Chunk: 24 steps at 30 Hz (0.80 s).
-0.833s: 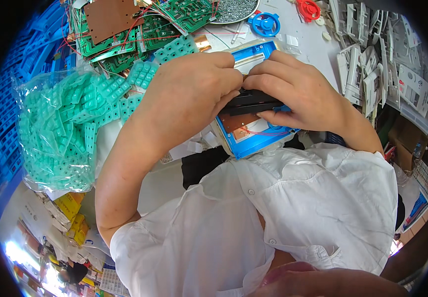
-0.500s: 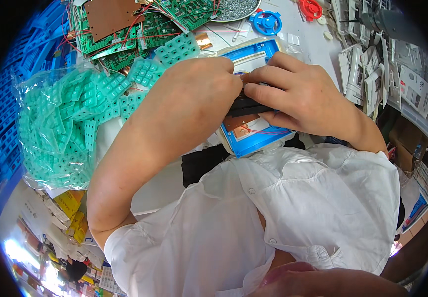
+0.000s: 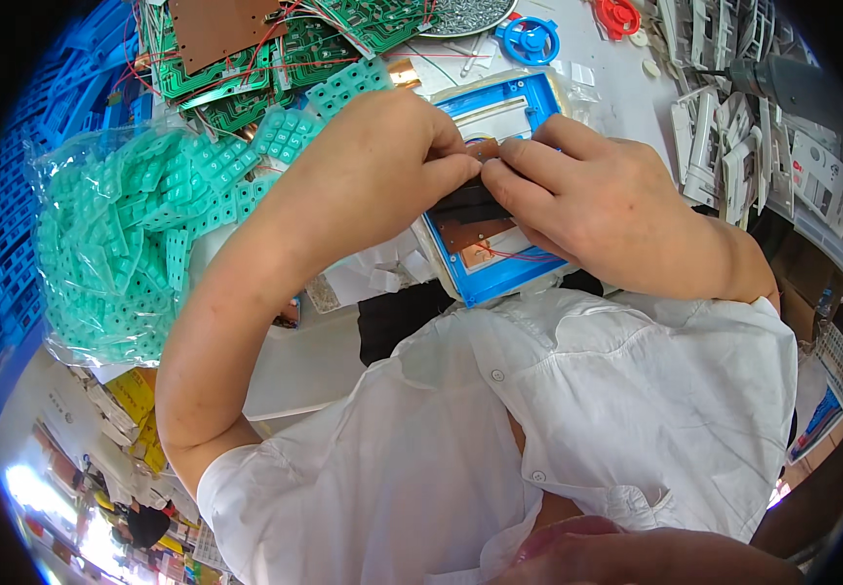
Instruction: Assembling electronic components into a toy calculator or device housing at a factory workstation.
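Blue plastic housing (image 3: 499, 278) has stayed put while your left hand (image 3: 382, 161) and right hand (image 3: 602, 200) slid up it, fingers (image 3: 460, 171) now pinching the small brown board (image 3: 483, 149) at its middle.

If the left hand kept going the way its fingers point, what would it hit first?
Probably the right hand: the left hand points right, its fingers nearly touching the right hand's fingers above the blue casing.

Glossy blue plastic rectangular casing (image 3: 499, 283); at nine o'clock, soft matt green rubbery keypad sheets (image 3: 138, 244) in clear crinkled plastic
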{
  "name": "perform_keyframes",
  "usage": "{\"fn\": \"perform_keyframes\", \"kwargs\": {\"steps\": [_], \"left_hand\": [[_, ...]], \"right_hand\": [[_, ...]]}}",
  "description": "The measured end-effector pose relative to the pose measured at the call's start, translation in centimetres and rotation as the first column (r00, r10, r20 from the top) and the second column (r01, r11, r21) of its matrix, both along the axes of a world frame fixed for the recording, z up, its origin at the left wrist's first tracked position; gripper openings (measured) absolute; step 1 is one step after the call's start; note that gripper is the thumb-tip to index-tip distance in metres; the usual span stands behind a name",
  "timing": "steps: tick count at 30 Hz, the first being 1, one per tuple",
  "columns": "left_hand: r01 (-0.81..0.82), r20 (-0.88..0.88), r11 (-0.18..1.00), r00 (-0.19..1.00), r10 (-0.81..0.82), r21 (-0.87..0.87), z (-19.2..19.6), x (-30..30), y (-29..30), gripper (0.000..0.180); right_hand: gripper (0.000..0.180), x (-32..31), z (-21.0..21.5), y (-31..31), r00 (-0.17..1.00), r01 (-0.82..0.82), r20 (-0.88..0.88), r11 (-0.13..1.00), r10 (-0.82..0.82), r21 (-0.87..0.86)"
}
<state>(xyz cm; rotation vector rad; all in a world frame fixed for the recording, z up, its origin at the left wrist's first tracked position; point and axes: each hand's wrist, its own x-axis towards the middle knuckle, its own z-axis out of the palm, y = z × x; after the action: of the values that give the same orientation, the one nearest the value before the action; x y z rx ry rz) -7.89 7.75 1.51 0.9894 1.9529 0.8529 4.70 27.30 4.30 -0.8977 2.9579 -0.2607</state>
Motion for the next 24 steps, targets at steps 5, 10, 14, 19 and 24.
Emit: {"fn": "perform_keyframes", "kwargs": {"steps": [5,10,14,19,24], "left_hand": [[-0.016,0.272,0.991,0.961,0.051,-0.130,0.2,-0.9,0.8,0.017],[0.078,0.282,0.980,0.959,-0.023,-0.184,0.1,-1.6,1.6,0.015],[0.068,0.205,0.982,0.978,-0.032,-0.175,-0.2,-1.4,1.5,0.013],[0.072,0.099,0.987,0.993,-0.058,-0.143,-0.5,-1.3,1.7,0.015],[0.180,0.010,0.966,0.983,-0.181,-0.187,0.5,-1.4,2.5,0.015]], "right_hand": [[0.043,-0.1,0.3,-0.2,1.000,-0.028,0.013,0.999,0.028,0.036],[0.050,0.1,0.5,-0.2,0.998,-0.004,0.069,0.998,0.001,0.056],[0.048,0.0,0.4,-0.3,0.996,0.000,0.091,1.000,-0.002,0.024],[0.048,0.5,0.5,-1.0,0.994,0.046,0.098,0.999,-0.048,0.021],[0.044,0.3,0.5,-1.3,0.990,0.057,0.129,0.998,-0.054,-0.018]]}}
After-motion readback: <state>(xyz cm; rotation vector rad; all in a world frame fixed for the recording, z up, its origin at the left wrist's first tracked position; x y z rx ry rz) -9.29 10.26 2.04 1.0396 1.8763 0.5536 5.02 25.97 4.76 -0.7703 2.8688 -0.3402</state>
